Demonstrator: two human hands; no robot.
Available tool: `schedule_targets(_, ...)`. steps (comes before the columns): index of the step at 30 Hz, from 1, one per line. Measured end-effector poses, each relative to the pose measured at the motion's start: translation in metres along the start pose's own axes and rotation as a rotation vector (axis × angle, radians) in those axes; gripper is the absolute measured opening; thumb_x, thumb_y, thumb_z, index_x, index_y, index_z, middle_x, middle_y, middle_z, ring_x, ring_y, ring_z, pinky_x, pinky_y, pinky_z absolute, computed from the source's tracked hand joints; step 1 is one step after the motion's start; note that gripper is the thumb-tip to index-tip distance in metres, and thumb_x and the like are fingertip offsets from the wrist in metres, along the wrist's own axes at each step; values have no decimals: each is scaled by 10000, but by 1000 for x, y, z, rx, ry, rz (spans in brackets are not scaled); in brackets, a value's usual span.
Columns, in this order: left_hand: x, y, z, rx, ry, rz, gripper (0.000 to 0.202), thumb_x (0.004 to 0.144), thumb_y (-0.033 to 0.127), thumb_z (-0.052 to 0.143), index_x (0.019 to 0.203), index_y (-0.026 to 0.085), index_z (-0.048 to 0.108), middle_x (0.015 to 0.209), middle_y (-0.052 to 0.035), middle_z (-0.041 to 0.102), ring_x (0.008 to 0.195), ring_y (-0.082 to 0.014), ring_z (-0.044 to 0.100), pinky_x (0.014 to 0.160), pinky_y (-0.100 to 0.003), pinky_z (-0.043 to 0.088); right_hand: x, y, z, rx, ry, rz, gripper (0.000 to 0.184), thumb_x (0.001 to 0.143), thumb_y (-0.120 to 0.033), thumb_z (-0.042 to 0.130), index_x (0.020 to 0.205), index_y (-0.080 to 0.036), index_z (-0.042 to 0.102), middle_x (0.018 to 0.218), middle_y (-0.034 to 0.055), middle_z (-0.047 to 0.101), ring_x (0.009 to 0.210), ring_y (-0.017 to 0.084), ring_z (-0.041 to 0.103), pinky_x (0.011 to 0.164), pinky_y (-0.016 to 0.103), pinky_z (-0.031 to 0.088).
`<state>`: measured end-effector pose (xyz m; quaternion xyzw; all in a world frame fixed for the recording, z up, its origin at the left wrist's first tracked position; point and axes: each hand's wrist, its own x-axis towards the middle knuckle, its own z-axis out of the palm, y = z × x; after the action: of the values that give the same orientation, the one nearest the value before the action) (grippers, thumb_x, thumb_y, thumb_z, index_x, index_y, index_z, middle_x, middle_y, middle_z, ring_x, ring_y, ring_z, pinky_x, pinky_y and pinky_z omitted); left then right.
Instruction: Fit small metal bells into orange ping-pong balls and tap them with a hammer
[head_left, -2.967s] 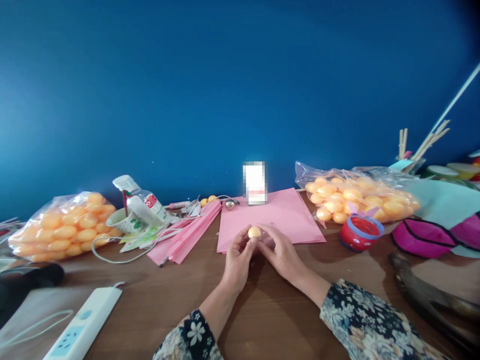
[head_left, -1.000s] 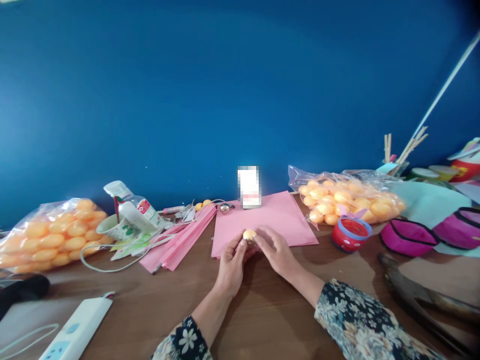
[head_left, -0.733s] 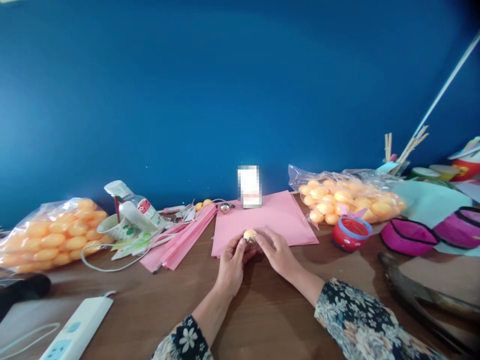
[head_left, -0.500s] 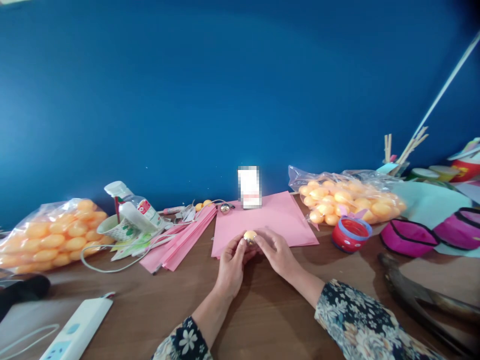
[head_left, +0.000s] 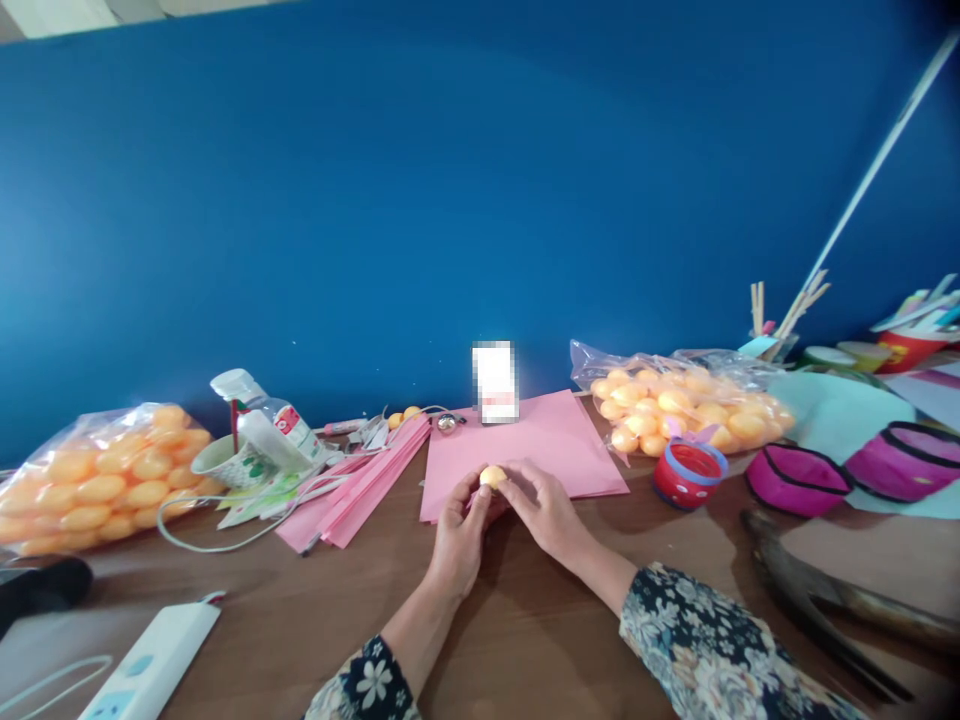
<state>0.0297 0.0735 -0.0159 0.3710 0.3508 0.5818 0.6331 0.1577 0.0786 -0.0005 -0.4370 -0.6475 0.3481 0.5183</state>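
Note:
Between the fingertips of both my hands is a small pale orange ping-pong ball (head_left: 493, 478), held just over the near edge of a pink paper sheet (head_left: 525, 450). My left hand (head_left: 459, 530) grips it from the left with thumb and fingers closed. From the right, my right hand (head_left: 551, 515) has its thumb and fingers pressed against the ball. The fingers hide its underside. Behind the hands, a small shiny round metallic item (head_left: 446, 424) lies at the sheet's back left corner.
Bags of orange balls lie left (head_left: 101, 485) and right (head_left: 675, 405). Pink strips (head_left: 367, 480), a cup (head_left: 225, 462) and a bottle (head_left: 289, 425) are left; a power strip (head_left: 154, 660) is nearer. At right are a red cup (head_left: 686, 480), magenta pouches (head_left: 799, 480) and a dark curved object (head_left: 787, 565).
The ball has turned in my fingers: a shiny, darker lower part showed before, and now its visible side is plain pale orange. My hands stay close together around it. The view has shifted slightly.

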Motion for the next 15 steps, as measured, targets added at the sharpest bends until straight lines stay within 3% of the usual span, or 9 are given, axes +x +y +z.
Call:
schedule_targets(4,1,2,0,-39,39,-8,315,742,296,617,1028,170,576,970,-58,650,820,-144,624,804,-297,490,4,2,-5,-15,34,24,304,839,-379,474,1045,-190,593,998,67,660,886,190,624,776,299,493)
schedule_targets(7,3,3,-3,-92,108,-23,271,735,297,627,971,167,589,873,-31,656,731,-107,622,712,-234,505,13,8,-21,-122,161,39,294,856,-368,428,988,-167,596,865,67,674,759,181,637,674,278,497)
schedule_targets(10,4,1,-4,-133,139,-31,242,729,308,633,920,165,594,849,-23,654,707,-105,623,669,-223,508,22,19,-40,-301,318,22,249,831,-327,451,914,-159,614,895,88,671,810,202,621,693,292,482)
schedule_targets(15,4,1,-4,-135,146,-38,251,710,322,648,888,152,598,829,-33,662,698,-120,631,659,-240,510,27,35,-54,-510,287,16,209,816,-257,440,874,-171,621,867,84,669,775,200,612,674,293,465)
